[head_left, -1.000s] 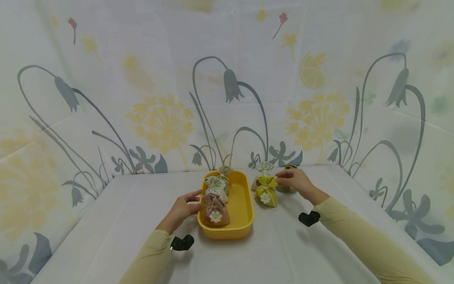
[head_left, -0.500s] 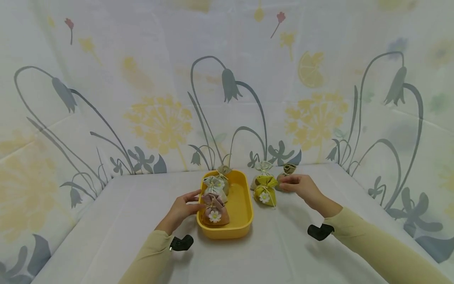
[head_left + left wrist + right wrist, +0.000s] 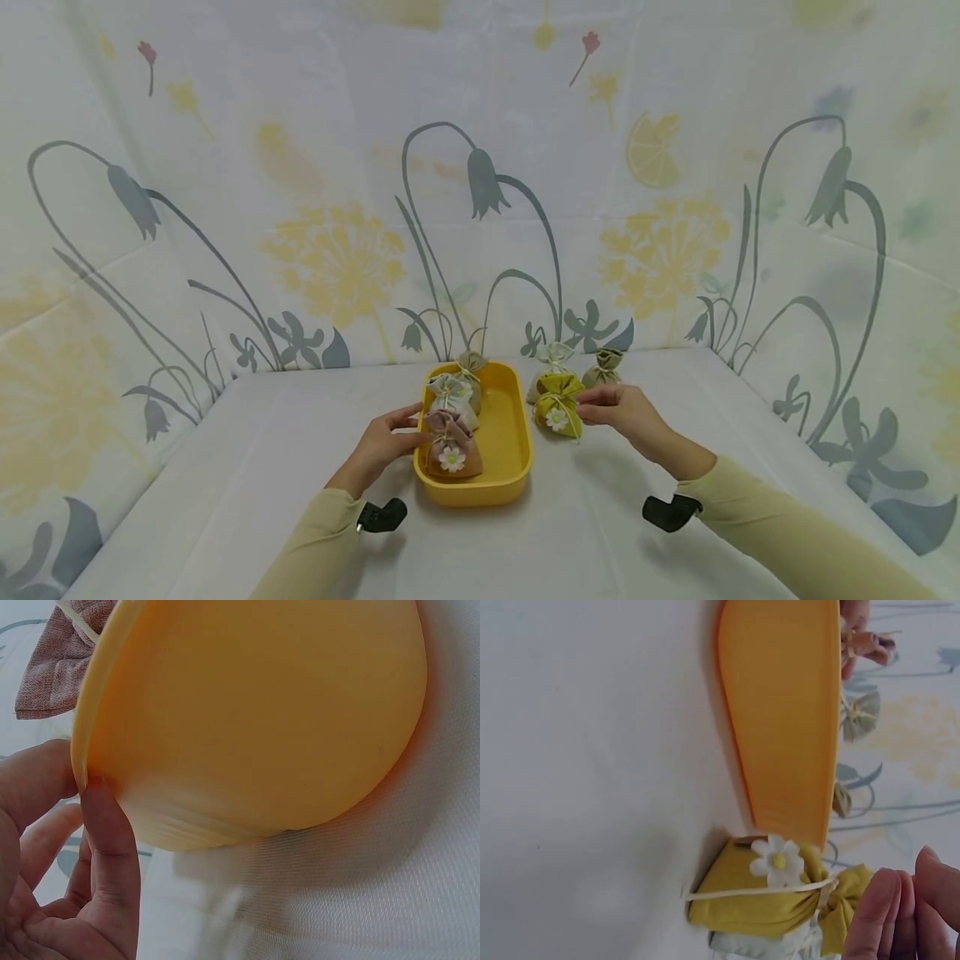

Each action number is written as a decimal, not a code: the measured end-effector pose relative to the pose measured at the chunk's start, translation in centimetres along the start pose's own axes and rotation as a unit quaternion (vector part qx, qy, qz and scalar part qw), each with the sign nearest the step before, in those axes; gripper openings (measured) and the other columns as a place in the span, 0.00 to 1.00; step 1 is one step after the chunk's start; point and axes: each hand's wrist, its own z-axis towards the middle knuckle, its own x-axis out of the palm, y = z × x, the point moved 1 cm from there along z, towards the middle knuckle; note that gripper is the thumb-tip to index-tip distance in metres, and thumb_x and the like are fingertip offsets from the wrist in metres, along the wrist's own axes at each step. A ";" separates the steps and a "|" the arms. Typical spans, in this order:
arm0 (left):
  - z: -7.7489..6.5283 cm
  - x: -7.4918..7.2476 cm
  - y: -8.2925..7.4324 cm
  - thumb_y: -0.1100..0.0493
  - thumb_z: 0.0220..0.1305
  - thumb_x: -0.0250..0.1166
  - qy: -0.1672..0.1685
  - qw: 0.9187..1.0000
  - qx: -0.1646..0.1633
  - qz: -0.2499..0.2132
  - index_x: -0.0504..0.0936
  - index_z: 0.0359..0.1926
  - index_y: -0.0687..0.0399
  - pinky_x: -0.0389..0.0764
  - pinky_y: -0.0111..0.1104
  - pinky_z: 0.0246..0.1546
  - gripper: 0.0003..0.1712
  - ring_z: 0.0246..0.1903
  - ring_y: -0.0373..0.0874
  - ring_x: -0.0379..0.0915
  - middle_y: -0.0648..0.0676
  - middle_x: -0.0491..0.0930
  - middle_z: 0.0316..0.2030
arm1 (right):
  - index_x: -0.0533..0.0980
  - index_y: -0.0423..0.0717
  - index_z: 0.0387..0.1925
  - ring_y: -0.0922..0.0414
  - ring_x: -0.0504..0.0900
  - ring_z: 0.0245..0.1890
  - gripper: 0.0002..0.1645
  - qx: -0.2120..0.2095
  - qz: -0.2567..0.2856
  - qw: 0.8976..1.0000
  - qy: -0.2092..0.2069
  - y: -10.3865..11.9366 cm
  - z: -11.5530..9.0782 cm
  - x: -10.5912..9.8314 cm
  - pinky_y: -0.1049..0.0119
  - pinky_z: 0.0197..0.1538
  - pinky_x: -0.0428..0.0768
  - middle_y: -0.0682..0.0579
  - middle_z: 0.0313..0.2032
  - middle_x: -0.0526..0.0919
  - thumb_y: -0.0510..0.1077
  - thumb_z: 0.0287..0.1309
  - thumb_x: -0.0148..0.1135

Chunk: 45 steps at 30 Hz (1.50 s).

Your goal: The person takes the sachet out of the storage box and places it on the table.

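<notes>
My left hand (image 3: 384,446) pinches the left rim of a yellow plastic tub (image 3: 517,454); the left wrist view shows thumb and finger on either side of that rim. Along the tub's left side stand a mauve pouch (image 3: 456,467) with a white flower, a pale mint pouch (image 3: 447,390) and a beige pouch (image 3: 471,367). To the right of the tub, a yellow-green drawstring pouch (image 3: 551,400) with a white flower stands on the table. Beside its gathered neck is my right hand (image 3: 633,417), thumb and fingers slightly apart, holding nothing visible in the right wrist view (image 3: 922,915).
A pale pouch (image 3: 553,357) stands just behind the yellow-green one. An olive-brown pouch (image 3: 603,367) is at the back right, partly behind my right hand. White cloth (image 3: 300,433) covers the table, and a flower-printed curtain (image 3: 480,275) rises at its back edge.
My right hand first drew back rightward from the pouches, then came left again, beside the yellow-green pouch's neck. The left hand stays on the tub's rim, and the pouches keep their places.
</notes>
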 end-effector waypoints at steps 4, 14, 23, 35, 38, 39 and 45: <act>0.0 0.0 0.0 0.62 0.49 0.71 0.001 1.000 0.001 0.002 0.71 0.62 0.55 0.80 0.38 0.42 0.36 0.41 0.46 0.76 0.62 0.73 0.51 | 0.73 0.25 0.49 0.41 0.78 0.46 0.22 -0.004 0.003 1.000 0.017 0.6 -0.3 1.1 0.52 0.52 0.75 0.36 0.45 0.78 0.39 0.58 0.61; -0.1 -0.1 -0.1 0.62 0.50 0.70 0.004 1.000 0.002 0.007 0.71 0.63 0.56 0.79 0.39 0.43 0.36 0.39 0.46 0.77 0.61 0.73 0.50 | 0.77 0.29 0.47 0.56 0.79 0.40 0.22 -0.016 0.009 0.998 0.053 2.5 -0.4 3.9 0.60 0.48 0.78 0.41 0.43 0.81 0.41 0.54 0.66; 0.0 -0.3 0.1 0.62 0.50 0.71 0.000 1.000 0.005 0.010 0.72 0.62 0.55 0.80 0.38 0.41 0.36 0.39 0.46 0.77 0.61 0.74 0.49 | 0.77 0.32 0.46 0.55 0.80 0.39 0.21 -0.008 0.012 0.997 0.077 3.5 0.8 6.4 0.57 0.49 0.78 0.42 0.41 0.82 0.40 0.52 0.67; 0.0 -0.1 -0.1 0.62 0.50 0.71 0.005 1.000 0.005 0.005 0.72 0.62 0.55 0.80 0.38 0.42 0.35 0.41 0.47 0.76 0.61 0.73 0.51 | 0.78 0.34 0.46 0.56 0.79 0.40 0.18 -0.008 -0.019 0.994 0.109 5.3 2.4 10.1 0.60 0.49 0.77 0.49 0.38 0.82 0.39 0.54 0.66; -0.1 -0.1 -0.2 0.62 0.50 0.71 0.004 1.000 0.004 0.011 0.72 0.62 0.54 0.80 0.39 0.42 0.35 0.41 0.47 0.76 0.61 0.73 0.51 | 0.78 0.34 0.47 0.56 0.78 0.40 0.18 -0.013 -0.034 0.994 0.108 5.8 2.7 11.0 0.60 0.50 0.77 0.50 0.38 0.81 0.38 0.54 0.65; -0.1 -0.1 -0.3 0.61 0.50 0.70 0.004 1.000 0.002 0.012 0.72 0.62 0.54 0.79 0.39 0.43 0.35 0.41 0.47 0.76 0.61 0.73 0.51 | 0.78 0.35 0.47 0.56 0.78 0.40 0.18 -0.014 -0.039 0.994 0.105 5.9 2.8 11.3 0.60 0.50 0.77 0.51 0.37 0.81 0.38 0.54 0.66; -0.2 -0.2 -0.2 0.61 0.51 0.70 0.008 1.000 0.000 0.011 0.72 0.62 0.54 0.79 0.39 0.44 0.35 0.41 0.47 0.76 0.61 0.73 0.52 | 0.79 0.37 0.46 0.58 0.78 0.37 0.18 -0.006 -0.044 0.993 0.113 6.0 3.5 13.0 0.60 0.48 0.78 0.51 0.34 0.81 0.38 0.52 0.67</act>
